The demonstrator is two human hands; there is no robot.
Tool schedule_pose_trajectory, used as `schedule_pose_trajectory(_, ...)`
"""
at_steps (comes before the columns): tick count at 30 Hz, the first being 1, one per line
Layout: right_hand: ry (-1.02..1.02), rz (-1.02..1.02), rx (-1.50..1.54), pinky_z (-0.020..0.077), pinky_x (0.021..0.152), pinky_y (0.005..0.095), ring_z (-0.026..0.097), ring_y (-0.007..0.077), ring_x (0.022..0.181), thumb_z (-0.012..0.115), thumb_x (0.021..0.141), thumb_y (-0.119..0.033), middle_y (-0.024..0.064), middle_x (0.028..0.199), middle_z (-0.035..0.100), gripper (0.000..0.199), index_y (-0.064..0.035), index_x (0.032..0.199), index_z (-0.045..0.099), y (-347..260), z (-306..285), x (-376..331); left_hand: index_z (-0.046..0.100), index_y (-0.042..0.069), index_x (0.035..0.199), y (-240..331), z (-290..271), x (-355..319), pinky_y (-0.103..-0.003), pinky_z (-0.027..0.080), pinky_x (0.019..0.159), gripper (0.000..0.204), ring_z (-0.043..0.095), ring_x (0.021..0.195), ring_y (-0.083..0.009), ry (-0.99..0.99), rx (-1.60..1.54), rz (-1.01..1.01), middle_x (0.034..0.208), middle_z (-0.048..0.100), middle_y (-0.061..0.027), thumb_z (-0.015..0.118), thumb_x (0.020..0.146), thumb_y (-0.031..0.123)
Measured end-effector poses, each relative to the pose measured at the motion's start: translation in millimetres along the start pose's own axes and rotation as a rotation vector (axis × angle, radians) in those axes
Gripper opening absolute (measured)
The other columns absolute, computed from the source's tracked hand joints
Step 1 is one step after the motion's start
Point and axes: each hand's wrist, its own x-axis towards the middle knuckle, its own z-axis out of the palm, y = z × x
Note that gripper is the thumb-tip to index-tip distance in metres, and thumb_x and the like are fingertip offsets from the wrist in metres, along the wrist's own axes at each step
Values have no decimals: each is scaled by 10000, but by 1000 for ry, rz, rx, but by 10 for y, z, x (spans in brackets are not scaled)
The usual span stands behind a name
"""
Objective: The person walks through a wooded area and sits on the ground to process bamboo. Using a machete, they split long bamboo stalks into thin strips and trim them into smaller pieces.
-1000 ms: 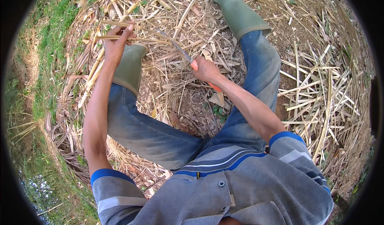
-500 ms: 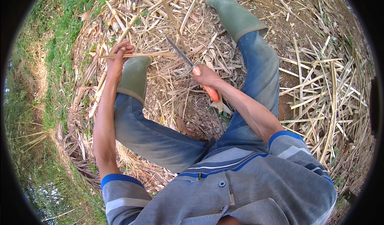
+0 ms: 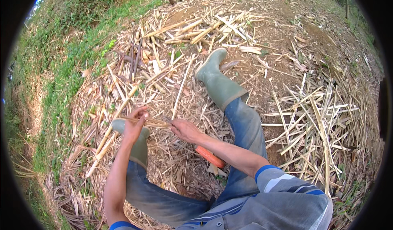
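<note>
My left hand (image 3: 136, 123) is closed on one part of a thin bamboo-like strip (image 3: 157, 123), above the toe of my left boot. At the strip's other end, my right hand (image 3: 185, 130) has its fingers pinched together, with a small grey bit of blade at the fingertips. A long orange knife handle (image 3: 210, 156) shows beyond my right wrist, below the forearm. Most of the blade is hidden behind the hand. The strip spans the short space between both hands.
Split pale strips (image 3: 323, 127) lie in a large pile on the right. Cut stalks (image 3: 192, 33) are heaped at the far side, and a long stalk (image 3: 116, 119) lies by my left boot (image 3: 141, 148). My right boot (image 3: 221, 85) stretches ahead. Grass (image 3: 69, 74) borders the left.
The view has tilted up, showing more ground ahead. My right hand has moved toward my left and now meets the strip. The blade, earlier plainly visible pointing away, is now mostly hidden.
</note>
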Motion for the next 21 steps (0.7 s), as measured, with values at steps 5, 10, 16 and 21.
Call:
schedule_pose_trajectory(5,359,388,214,532,736,388,628,248,876,390,976,-277,150,935,637,309,-40,1073,562,517,-181,-73,579,62,1156,-95,-200,56,-278,505,725,257,602,834,-132,23,-160,-126,961,621,-61,486,919,101)
schedule_pose_trajectory(10,1173,615,1078,508,586,312,565,145,687,362,982,-396,55,777,548,359,-65,944,496,1187,-775,-107,490,108,1267,-454,-939,-203,-297,520,728,377,588,854,-107,251,-461,-357,998,597,-43,450,893,129)
schedule_pose_trajectory(16,508,318,505,417,518,297,510,143,595,350,979,-420,19,654,514,433,-56,858,552,219,-987,57,453,64,1275,-282,-1227,-391,-280,591,627,352,609,753,-105,375,-571,-239,925,596,-44,447,937,166)
schedule_pose_trajectory(21,14,177,572,452,592,288,568,142,695,331,977,-448,30,733,578,468,-48,930,569,-318,-54,-137,453,33,1255,-41,-727,-114,-264,602,568,355,646,713,-124,114,-631,-297,896,616,-81,429,969,241)
